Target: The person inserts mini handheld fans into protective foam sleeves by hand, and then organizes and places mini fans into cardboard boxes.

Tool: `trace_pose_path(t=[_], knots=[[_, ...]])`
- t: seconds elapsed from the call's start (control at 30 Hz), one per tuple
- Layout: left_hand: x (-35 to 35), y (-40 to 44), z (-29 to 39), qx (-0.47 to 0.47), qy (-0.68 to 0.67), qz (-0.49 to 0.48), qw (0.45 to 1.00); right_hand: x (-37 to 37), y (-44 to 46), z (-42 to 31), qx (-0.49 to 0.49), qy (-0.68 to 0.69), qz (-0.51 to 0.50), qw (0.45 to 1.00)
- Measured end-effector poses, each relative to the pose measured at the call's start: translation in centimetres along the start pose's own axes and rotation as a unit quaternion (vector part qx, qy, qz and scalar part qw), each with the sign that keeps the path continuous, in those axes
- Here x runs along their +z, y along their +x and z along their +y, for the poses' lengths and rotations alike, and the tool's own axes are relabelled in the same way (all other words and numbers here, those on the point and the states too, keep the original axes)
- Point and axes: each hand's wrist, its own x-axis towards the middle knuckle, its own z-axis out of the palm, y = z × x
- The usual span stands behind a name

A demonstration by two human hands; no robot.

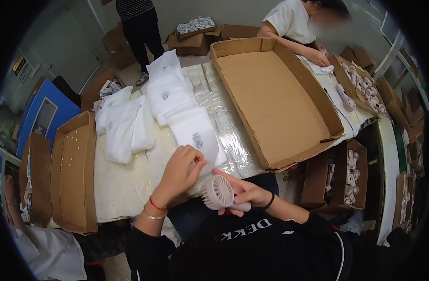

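Observation:
My right hand (247, 191) is wrapped round the handle of a pale handheld fan (219, 192), whose round slatted head points to the left, near the table's front edge. My left hand (182, 169) is just above and left of the fan head, with its fingers curled and thumb close to the index finger, over the lower part of a white bag (193, 133). Whether it pinches the bag's edge is too small to tell. More white bags (170, 89) lie behind it, and folded white bags (130, 129) are piled to the left.
A large shallow cardboard tray (280, 89) lies on the right of the table (120, 199). Boxes of fans (364, 89) stand at the right. A narrow cardboard tray (74, 173) is at the left. One co-worker (294, 28) works at the back right; another person (141, 28) stands behind.

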Motion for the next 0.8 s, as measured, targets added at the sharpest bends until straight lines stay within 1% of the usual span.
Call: trace_pose_path(t=[0.03,0.07,0.13,0.17,0.3,0.37,0.4,0.47,0.5,0.53,0.57,0.6,0.63,0.67,0.7,0.73,0.77,0.8], knots=[[-0.1,-0.3,1.0,-0.011,-0.028,0.003,1.0,-0.5,0.3,0.1,0.012,0.079,-0.044,0.996],[0.0,-0.6,1.6,-0.011,-0.03,0.002,0.999,-1.1,0.6,0.2,0.012,0.079,-0.042,0.996],[0.2,-1.1,2.5,-0.058,-0.137,-0.025,0.989,-2.5,1.3,0.7,0.057,0.103,-0.14,0.983],[0.0,-1.2,3.0,-0.081,-0.136,-0.033,0.987,-3.1,1.5,1.0,0.066,0.08,-0.159,0.982],[-0.2,-2.3,3.5,-0.109,-0.178,-0.007,0.978,-3.3,0.6,1.6,0.065,0.094,-0.161,0.98],[-0.5,-3.3,3.0,-0.089,-0.268,0.034,0.959,-2.9,-0.4,1.6,0.043,0.111,-0.07,0.99],[-0.5,-3.6,3.3,-0.091,-0.266,0.032,0.959,-2.2,-0.8,1.7,0.042,0.114,-0.072,0.99],[-0.1,-3.6,4.6,-0.015,-0.172,0.042,0.984,-0.2,-1.5,1.3,-0.015,0.132,0.028,0.991],[0.8,-3.9,5.0,-0.002,-0.147,0.066,0.987,0.4,-1.7,1.4,-0.032,0.117,0.055,0.991],[1.3,-3.8,5.0,-0.001,-0.147,0.065,0.987,1.1,-1.8,1.4,-0.033,0.116,0.055,0.991],[1.9,-3.6,5.0,0.058,-0.048,0.096,0.993,1.8,-1.8,1.4,-0.033,0.165,0.096,0.981],[2.5,-3.5,5.1,0.116,0.051,0.126,0.984,2.1,-1.7,1.4,-0.032,0.213,0.138,0.967],[3.2,-3.2,5.3,0.125,0.087,0.135,0.979,1.9,-1.6,1.4,-0.033,0.211,0.14,0.967],[3.8,-2.9,5.4,0.125,0.085,0.136,0.979,1.6,-1.5,1.5,-0.018,0.33,0.118,0.936],[4.3,-2.6,5.3,0.126,0.105,0.124,0.979,1.4,-1.4,1.6,-0.004,0.443,0.093,0.892],[4.5,-2.3,5.2,0.127,0.126,0.114,0.977,1.3,-1.4,1.6,-0.005,0.441,0.092,0.893],[4.5,-2.1,5.2,0.13,0.128,0.115,0.976,1.2,-1.2,1.5,-0.016,0.343,0.132,0.93],[4.6,-2.1,5.3,0.139,0.13,0.127,0.973,1.2,-1.1,1.3,-0.029,0.24,0.17,0.955]])
